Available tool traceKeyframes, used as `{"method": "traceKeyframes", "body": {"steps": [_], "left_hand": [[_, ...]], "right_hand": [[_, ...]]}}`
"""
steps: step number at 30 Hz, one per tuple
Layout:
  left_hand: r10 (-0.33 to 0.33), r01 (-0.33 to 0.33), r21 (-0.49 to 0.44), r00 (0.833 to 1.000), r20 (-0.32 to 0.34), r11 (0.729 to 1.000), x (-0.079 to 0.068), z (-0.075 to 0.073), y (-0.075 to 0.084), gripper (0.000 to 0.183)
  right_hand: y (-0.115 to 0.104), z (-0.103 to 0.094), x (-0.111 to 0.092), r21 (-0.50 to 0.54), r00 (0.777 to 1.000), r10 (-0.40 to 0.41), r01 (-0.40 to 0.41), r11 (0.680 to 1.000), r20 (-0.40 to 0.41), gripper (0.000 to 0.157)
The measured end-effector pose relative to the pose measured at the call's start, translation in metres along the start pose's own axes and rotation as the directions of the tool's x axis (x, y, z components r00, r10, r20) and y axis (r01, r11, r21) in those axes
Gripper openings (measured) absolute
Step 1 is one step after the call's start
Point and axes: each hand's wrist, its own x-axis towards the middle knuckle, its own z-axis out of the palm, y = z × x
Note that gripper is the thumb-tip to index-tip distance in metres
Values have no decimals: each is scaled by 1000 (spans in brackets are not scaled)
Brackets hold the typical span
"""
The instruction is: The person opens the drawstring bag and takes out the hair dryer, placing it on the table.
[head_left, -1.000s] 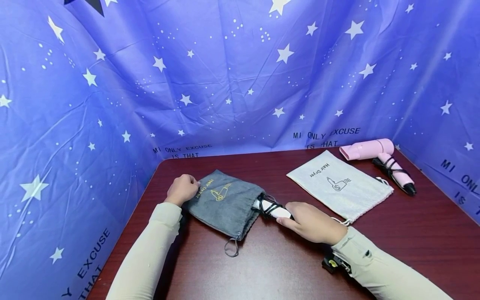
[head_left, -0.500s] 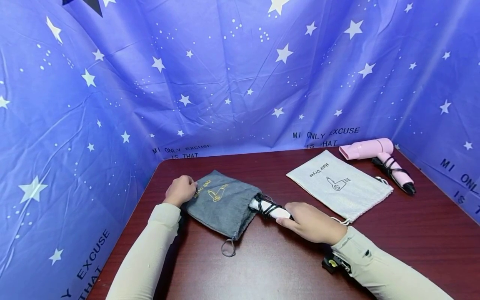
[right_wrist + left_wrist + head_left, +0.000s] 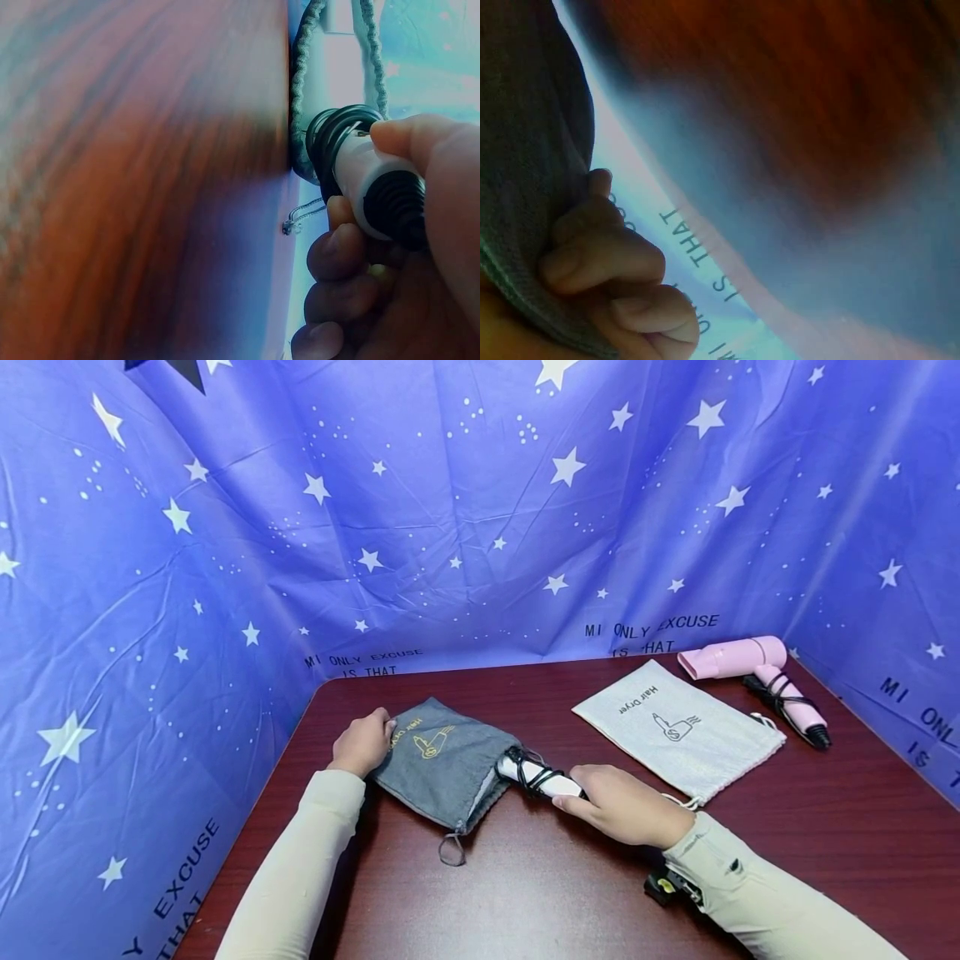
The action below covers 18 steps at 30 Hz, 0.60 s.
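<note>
A grey drawstring bag (image 3: pixel 457 777) with yellow "Hair Dryer" print lies at the middle left of the table. My left hand (image 3: pixel 362 743) grips its closed end; in the left wrist view curled fingers (image 3: pixel 604 259) pinch the grey cloth (image 3: pixel 525 150). Out of the bag's mouth, at its right, sticks the handle of a white hair dryer (image 3: pixel 528 771) with a black cord wound round it. My right hand (image 3: pixel 622 802) holds this handle near its end. In the right wrist view, the dryer's white body (image 3: pixel 345 71) shows inside the bag's open mouth (image 3: pixel 301 67); the head is hidden in the head view.
A white drawstring bag (image 3: pixel 693 747) with "Hair Dryer" print lies flat right of the right hand. Behind it, a pink hair dryer (image 3: pixel 738 657) with a wound black cord lies near the back right corner. Blue star-printed cloth (image 3: pixel 465 510) walls in the dark red table (image 3: pixel 487 902).
The grey bag's mouth and hanging drawstring loop have shifted left, and more of the white handle shows. The right hand stays nearly in place; the left hand moves only slightly.
</note>
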Motion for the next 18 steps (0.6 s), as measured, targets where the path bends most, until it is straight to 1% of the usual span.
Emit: {"method": "traceKeyframes", "body": {"steps": [9,18], "left_hand": [[-1,1,18,1000,3,1000,2,-1,-6,22],[-15,14,15,1000,17,1000,3,-4,-7,22]], "right_hand": [[1,-2,-1,6,1000,4,-4,1000,14,30],[3,-1,-2,5,1000,-9,9,1000,-1,29]]}}
